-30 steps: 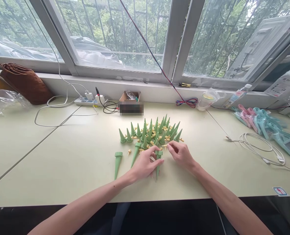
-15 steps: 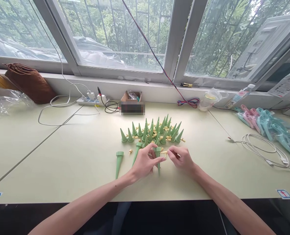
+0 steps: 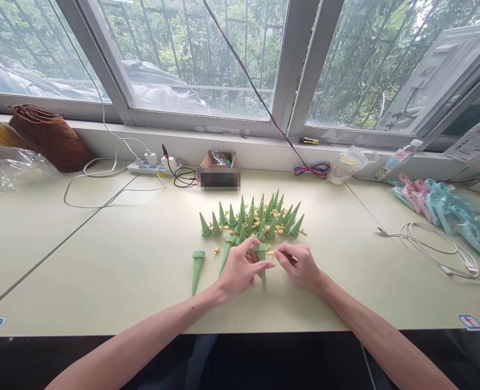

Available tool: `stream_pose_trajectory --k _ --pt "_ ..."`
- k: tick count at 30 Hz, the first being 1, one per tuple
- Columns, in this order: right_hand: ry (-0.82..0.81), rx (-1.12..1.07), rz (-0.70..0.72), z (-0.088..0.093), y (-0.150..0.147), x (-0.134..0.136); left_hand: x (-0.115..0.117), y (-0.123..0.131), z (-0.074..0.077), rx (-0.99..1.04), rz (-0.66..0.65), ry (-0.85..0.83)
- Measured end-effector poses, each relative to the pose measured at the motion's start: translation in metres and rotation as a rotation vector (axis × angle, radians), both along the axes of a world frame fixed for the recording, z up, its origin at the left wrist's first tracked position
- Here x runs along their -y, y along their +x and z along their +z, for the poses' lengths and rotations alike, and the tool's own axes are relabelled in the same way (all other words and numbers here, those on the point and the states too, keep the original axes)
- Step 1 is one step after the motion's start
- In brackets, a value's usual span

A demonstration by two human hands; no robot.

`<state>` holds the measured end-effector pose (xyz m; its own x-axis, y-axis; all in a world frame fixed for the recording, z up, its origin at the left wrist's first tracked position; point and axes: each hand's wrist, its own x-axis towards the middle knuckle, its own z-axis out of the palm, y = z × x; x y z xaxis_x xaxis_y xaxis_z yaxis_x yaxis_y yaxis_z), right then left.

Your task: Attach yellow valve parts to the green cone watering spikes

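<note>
The table (image 3: 113,292) ran along the window, its near edge just in front of the person. About halfway between its back and near edges stood a crowd of green spikes (image 3: 250,223), tips up, with yellow fittings among them.

On the near-edge side of that crowd, the left hand (image 3: 240,266) was closed around one spike, the held spike (image 3: 262,254), fingers on its far side and thumb on its near side. Its cap faced the back edge and its tip the near edge; whether the tip touched the tabletop could not be told. The right hand (image 3: 299,264) was just beside it, thumb and fingers pinched together on a small part.

Left of the held spike lay two loose spikes, the outer one (image 3: 197,269) and the inner one (image 3: 228,249), the latter partly behind the left hand.

The small part was a yellow fitting (image 3: 269,253), its free end at the spike's side, touching or nearly so. The step in hand looked like joining the two; the next move seemed to call for a steady left grip and a straight push, lined up with any hole there.

Smallest was a loose yellow tip (image 3: 216,251), between the two loose spikes.
</note>
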<state>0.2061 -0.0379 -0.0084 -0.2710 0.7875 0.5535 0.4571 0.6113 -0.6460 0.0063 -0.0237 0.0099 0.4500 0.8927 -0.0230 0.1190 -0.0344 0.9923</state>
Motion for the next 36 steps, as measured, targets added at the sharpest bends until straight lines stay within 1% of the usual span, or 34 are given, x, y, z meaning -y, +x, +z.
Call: stream_pose_trajectory --k 10,17,23,28,33,36 --pt "0.012 0.025 0.015 -0.002 0.0 0.001 0.001 0.0 -0.003 -0.036 0.021 0.016" --pt "0.0 0.049 0.023 -0.001 0.001 0.001 0.002 0.001 -0.004 -0.058 0.032 0.057" --pt "-0.02 0.071 0.024 0.0 0.001 0.001 0.004 0.0 -0.003 -0.088 0.032 0.116" --pt "-0.048 0.093 0.029 -0.003 0.002 0.001 0.003 0.0 -0.008 -0.161 0.039 0.183" --pt "-0.046 0.105 0.051 -0.005 0.002 0.0 0.002 -0.001 -0.012 -0.219 0.057 0.303" --pt "-0.059 0.105 0.054 -0.004 0.002 0.0 0.002 -0.002 -0.01 -0.222 0.043 0.288"
